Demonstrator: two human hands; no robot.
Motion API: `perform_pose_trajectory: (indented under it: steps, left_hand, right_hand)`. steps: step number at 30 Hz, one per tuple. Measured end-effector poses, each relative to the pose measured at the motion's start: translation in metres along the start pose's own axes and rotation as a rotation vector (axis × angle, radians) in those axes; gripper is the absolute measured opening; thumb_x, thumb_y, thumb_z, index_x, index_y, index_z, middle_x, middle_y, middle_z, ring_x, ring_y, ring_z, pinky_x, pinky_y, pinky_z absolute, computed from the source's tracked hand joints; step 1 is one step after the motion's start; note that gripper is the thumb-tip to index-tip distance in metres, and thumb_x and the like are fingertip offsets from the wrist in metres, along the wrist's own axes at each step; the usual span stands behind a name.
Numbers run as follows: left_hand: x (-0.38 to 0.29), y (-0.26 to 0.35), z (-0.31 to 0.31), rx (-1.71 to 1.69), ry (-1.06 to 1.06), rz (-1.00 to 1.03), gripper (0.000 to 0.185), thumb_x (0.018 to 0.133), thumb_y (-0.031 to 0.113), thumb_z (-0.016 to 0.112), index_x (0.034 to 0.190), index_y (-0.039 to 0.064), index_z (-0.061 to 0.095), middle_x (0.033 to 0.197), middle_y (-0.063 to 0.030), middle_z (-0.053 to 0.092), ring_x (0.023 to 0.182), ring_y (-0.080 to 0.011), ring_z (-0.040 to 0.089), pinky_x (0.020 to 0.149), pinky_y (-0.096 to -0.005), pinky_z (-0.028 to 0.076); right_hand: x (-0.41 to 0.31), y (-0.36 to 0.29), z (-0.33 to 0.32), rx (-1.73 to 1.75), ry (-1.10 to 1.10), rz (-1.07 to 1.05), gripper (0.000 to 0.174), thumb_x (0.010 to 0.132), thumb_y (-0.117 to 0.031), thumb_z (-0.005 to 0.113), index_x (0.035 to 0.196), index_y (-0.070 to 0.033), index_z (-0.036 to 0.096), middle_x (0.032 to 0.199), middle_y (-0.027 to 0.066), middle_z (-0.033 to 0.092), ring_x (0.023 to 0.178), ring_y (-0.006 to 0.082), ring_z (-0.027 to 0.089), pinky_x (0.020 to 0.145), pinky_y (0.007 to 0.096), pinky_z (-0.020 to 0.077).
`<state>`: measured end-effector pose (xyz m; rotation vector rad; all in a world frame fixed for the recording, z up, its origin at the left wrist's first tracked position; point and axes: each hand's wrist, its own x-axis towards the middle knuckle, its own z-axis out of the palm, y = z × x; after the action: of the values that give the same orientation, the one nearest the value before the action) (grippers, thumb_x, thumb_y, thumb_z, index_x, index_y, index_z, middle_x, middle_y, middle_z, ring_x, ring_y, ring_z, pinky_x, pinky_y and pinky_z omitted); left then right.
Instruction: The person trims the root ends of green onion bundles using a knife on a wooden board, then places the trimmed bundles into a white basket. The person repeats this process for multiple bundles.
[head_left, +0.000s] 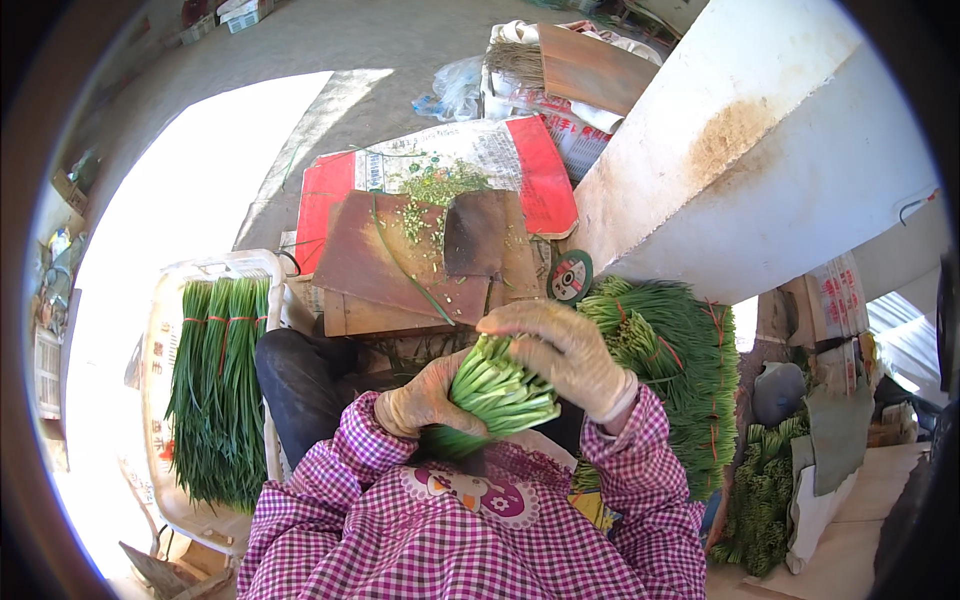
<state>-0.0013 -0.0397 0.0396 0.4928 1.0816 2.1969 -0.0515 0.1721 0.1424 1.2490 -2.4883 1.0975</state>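
Observation:
My left hand (427, 397), in a pale work glove, is wrapped around a bunch of Chinese chives (495, 394) over my lap. The pale stem ends point up and to the right, and the dark green leaves hang below, partly hidden by the hand. My right hand (566, 356), gloved as well and slightly blurred, arches over the stem ends with its fingers apart. Whether it touches them is hard to see. Beyond the hands, a dark, broad-bladed cleaver (474, 232) lies on a brown board (352, 259) among chopped green trimmings (442, 184).
To the left, a white plastic crate (161, 405) holds banded chive bunches (225, 375). More tied bunches (675, 367) are stacked at my right, beside a white pillar (720, 150) and a round abrasive disc (570, 276). A red-and-white sack (540, 172) lies beyond the board.

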Motion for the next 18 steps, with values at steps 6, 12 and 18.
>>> perform_pose_trajectory:
  steps: [6,12,18]
  left_hand:
    - [-0.003,0.025,-0.007,-0.048,0.100,0.189,0.097,0.061,-0.007,0.084,0.147,0.001,0.040,0.138,-0.0119,0.058,0.124,-0.0228,0.057,0.108,-0.0398,0.044]
    - [0.036,0.064,0.004,-0.180,0.281,0.564,0.103,0.072,0.001,0.083,0.156,0.003,0.023,0.145,-0.0124,0.050,0.131,-0.0217,0.050,0.110,-0.0366,0.042]
    - [0.017,0.063,0.021,0.420,0.773,0.734,0.118,0.069,0.020,0.092,0.158,0.003,0.016,0.148,-0.0142,0.046,0.136,-0.0234,0.044,0.114,-0.0362,0.034]
  right_hand:
    - [-0.042,0.051,0.010,0.499,0.338,0.390,0.061,0.096,-0.032,0.068,0.145,-0.002,0.047,0.136,0.0138,0.058,0.124,0.0242,0.055,0.104,0.0375,0.0440]
    - [-0.051,0.020,0.107,0.962,0.252,0.539,0.094,0.076,-0.032,0.089,0.148,-0.001,0.036,0.130,0.0075,0.055,0.117,0.0192,0.055,0.097,0.0340,0.0473]
    - [0.003,0.001,0.086,0.453,0.248,0.344,0.065,0.081,-0.024,0.083,0.131,0.000,0.050,0.113,0.0081,0.063,0.102,0.0209,0.061,0.093,0.0334,0.0493]
